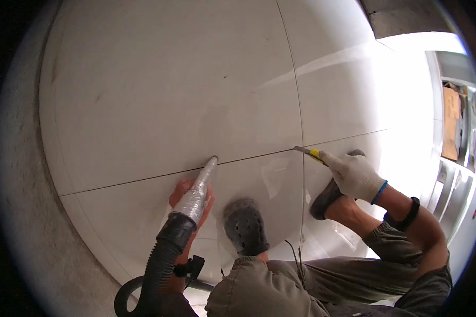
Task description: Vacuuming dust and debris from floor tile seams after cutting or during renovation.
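Wrapped in silver tape, a tapered vacuum hose nozzle (200, 185) lies in my bare left hand (179, 194), which is closed around it from behind. Its narrow tip sits at the dark joint (259, 155) between the large pale floor tiles (164, 90). From the nozzle's wide end a black ribbed hose (158, 261) runs down along my left forearm. My right hand (354, 174), in a white knit glove with a blue cuff, grips a utility knife (316, 154) with a yellow and dark handle. The blade tip touches or nearly touches the joint close to where two joints cross.
My dark clogs (244, 227) stand on the tiles between and beside my hands. A rough grey strip (18, 158) borders the floor on the left. Shelving with a cardboard box (451, 124) stands at the far right, beside bright glare on the tiles.
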A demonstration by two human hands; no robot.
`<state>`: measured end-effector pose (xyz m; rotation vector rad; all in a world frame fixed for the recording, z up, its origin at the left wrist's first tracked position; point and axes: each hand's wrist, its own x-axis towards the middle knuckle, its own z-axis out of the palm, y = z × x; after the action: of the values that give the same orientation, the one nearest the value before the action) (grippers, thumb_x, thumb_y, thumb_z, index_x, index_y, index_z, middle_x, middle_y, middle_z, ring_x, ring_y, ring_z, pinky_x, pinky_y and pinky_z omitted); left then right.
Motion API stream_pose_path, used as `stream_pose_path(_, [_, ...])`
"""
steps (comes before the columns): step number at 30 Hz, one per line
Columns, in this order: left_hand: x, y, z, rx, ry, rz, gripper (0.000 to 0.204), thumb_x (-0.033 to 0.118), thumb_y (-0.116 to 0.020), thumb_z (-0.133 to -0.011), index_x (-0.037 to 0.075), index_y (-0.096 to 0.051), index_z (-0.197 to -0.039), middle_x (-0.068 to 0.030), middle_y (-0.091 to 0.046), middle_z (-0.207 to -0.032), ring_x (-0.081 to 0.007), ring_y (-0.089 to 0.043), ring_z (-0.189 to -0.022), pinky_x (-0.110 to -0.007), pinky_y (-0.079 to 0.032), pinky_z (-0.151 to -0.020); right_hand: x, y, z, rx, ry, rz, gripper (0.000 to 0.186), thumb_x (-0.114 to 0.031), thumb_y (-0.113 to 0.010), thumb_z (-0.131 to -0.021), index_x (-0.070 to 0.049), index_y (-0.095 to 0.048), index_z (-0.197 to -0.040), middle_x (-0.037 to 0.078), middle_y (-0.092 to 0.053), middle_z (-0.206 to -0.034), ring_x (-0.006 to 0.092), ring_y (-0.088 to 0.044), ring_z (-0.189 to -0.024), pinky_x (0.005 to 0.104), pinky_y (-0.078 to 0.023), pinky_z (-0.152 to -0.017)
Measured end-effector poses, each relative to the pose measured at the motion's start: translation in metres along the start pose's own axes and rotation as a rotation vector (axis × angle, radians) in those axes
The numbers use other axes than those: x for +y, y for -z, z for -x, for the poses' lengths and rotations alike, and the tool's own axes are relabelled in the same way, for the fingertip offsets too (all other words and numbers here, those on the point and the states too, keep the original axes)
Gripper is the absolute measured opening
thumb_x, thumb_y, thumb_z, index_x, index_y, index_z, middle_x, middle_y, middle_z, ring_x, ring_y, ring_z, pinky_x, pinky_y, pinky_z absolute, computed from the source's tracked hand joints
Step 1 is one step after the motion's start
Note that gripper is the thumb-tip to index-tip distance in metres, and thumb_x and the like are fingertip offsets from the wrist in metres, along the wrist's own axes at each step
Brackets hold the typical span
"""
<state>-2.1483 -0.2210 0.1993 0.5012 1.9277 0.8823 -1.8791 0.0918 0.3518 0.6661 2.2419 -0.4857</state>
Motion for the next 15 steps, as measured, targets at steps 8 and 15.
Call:
stream_pose_path(8, [0.098,-0.029,-0.012,-0.156,0.102,-0.23,0.013,0.006,-0.074,-0.092,0.004,-0.062,-0.095,-0.0079,-0.056,-0.087,-0.0233,-0.06,-0.082,-0.035,-0.051,-0.082,0.068,0.045,0.043,0.302,-0.276,-0.303,0.046,-0.011,-0.055,-0.105,-0.005,-0.058,-0.15,0.026,-0.075,-0.091,0.0193,-0.07,-0.07,0.0372,-0.056,-0.068])
stream_pose_path(15, [0.016,-0.155,-0.071,-0.227,-0.359,0.138,0.019,0.027,-0.071,-0.092,0.012,-0.066,-0.104,-0.0091,-0.067,-0.087,-0.0235,-0.065,-0.076,-0.039,-0.056,-0.073,0.085,0.102,0.104,0.4,-0.51,-0.09,0.042,-0.011,-0.053,-0.109,-0.001,-0.056,-0.149,0.026,-0.072,-0.127,0.0268,-0.076,-0.109,0.0344,-0.06,-0.094])
